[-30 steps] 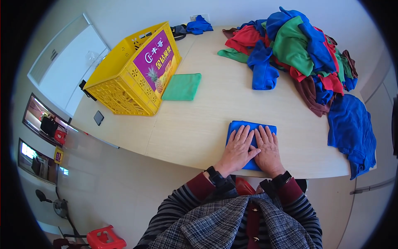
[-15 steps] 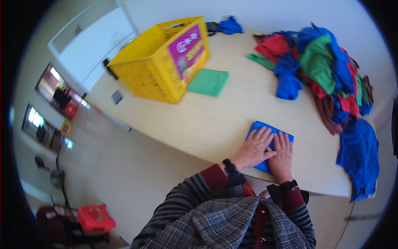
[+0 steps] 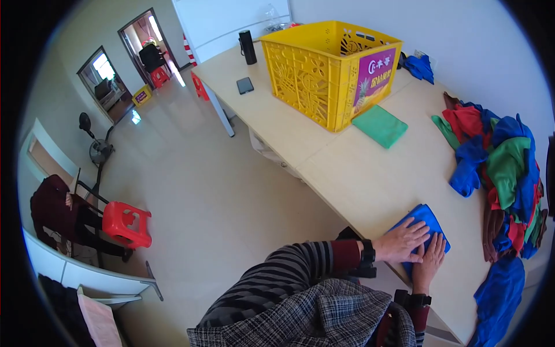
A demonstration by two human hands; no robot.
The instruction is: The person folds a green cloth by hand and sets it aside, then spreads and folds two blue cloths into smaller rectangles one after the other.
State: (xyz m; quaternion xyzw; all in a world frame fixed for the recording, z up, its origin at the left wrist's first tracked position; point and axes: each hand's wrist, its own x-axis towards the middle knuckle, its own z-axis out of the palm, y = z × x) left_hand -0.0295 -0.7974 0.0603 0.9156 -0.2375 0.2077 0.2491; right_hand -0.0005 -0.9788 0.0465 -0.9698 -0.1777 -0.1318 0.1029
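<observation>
A folded blue cloth (image 3: 425, 216) lies near the front edge of the pale table (image 3: 341, 173). My left hand (image 3: 403, 240) rests flat on it, fingers stretched out. Beside it my right hand (image 3: 429, 263) also presses down on the cloth, its fingers extended. The two hands meet near the thumbs, and they cover much of the cloth. Further up the table a folded green cloth (image 3: 381, 126) lies against the foot of a yellow plastic crate (image 3: 306, 87). To the right is a loose heap of red, green, blue and brown cloths (image 3: 509, 165).
One blue cloth (image 3: 500, 298) hangs at the table's right edge, and another (image 3: 418, 68) lies behind the crate. A phone (image 3: 245, 85) and a black bottle (image 3: 247, 47) stand left of the crate. A red stool (image 3: 127, 224) and a seated person (image 3: 60, 208) are at the far left.
The view has swung left, so the table and its things sit further right, with more of the room showing. Both hands stay flat on the blue cloth.
</observation>
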